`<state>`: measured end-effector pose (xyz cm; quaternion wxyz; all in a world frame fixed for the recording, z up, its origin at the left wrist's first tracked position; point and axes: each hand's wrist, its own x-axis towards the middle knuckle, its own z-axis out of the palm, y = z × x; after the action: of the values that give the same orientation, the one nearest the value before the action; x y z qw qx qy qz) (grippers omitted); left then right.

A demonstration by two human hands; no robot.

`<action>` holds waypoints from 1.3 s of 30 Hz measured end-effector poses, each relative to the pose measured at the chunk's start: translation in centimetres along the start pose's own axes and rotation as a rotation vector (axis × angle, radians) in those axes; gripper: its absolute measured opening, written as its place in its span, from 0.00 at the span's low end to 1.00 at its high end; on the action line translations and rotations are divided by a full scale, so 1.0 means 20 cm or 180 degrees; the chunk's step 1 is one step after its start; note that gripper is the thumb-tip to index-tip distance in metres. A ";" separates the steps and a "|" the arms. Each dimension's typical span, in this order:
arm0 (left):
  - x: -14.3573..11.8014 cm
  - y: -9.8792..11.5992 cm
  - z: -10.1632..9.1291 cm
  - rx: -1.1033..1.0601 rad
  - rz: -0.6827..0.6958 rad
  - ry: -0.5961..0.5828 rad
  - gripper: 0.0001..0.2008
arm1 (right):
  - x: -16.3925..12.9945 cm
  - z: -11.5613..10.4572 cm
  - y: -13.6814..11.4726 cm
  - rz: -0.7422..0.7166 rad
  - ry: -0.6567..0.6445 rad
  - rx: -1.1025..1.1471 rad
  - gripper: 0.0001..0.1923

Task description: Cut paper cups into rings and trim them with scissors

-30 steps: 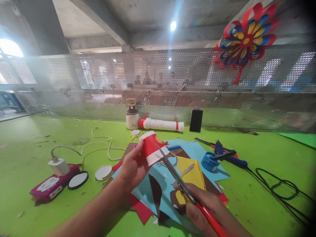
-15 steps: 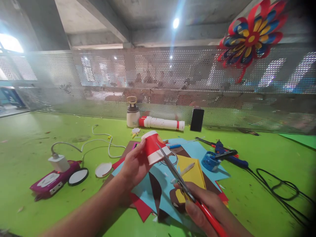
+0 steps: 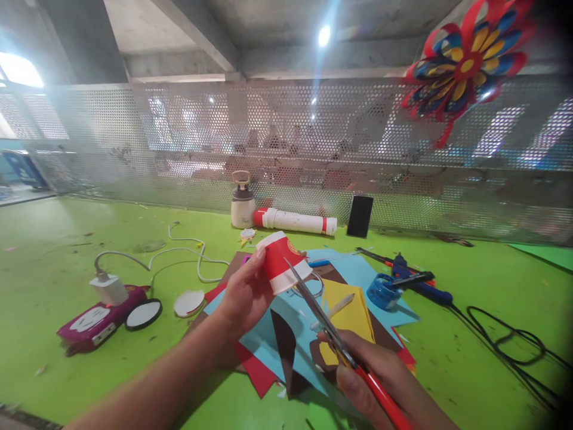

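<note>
So, two hands, both busy. Taking the cup as clock centre: the left hand (image 3: 242, 294), at 8 o'clock, is wrapped round one tilted red and white paper cup (image 3: 278, 263), held up over the paper pile. The right hand (image 3: 390, 365), near 5 o'clock, grips one pair of silver scissors with red handles (image 3: 320, 313), blade tips right by the cup's side; can't tell if they're touching it.

Underneath are flat blue, brown, red and yellow paper sheets (image 3: 264, 337) on the lime-green desk (image 3: 49, 251), too overlapped to count. Out at 8 o'clock: one purple plastic power strip (image 3: 92, 330), one white cube charger (image 3: 108, 291) and two round discs, one black-rimmed (image 3: 143, 315), one plain white (image 3: 188, 303). One cream bottle with a loop handle (image 3: 243, 210) sits at 11, one long white tube with red bands (image 3: 298, 221) at 12, one black flat-screen device (image 3: 360, 216) at 2, and one dark blue glue gun (image 3: 427, 291) at 3.
</note>
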<state>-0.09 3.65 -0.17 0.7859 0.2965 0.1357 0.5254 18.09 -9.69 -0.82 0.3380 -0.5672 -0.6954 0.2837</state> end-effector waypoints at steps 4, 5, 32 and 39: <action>0.00 0.00 0.00 -0.0007 0.0000 0.0085 0.27 | -0.01 0.01 0.00 0.0036 0.0105 0.0008 0.34; 0.00 0.00 0.00 -0.0010 -0.0001 0.0080 0.27 | -0.01 0.02 0.01 0.0055 0.0096 0.0026 0.33; 0.02 -0.02 -0.01 0.0135 0.0268 -0.0265 0.20 | 0.00 -0.01 -0.03 -0.0014 0.0119 0.0010 0.37; 0.01 -0.02 -0.02 0.0126 -0.0045 -0.0105 0.25 | 0.00 0.00 0.00 0.0251 -0.0130 0.0317 0.36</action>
<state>0.12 3.85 -0.79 0.7857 0.3197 0.1351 0.5121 18.13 -9.76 -0.79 0.3402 -0.5707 -0.6643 0.3425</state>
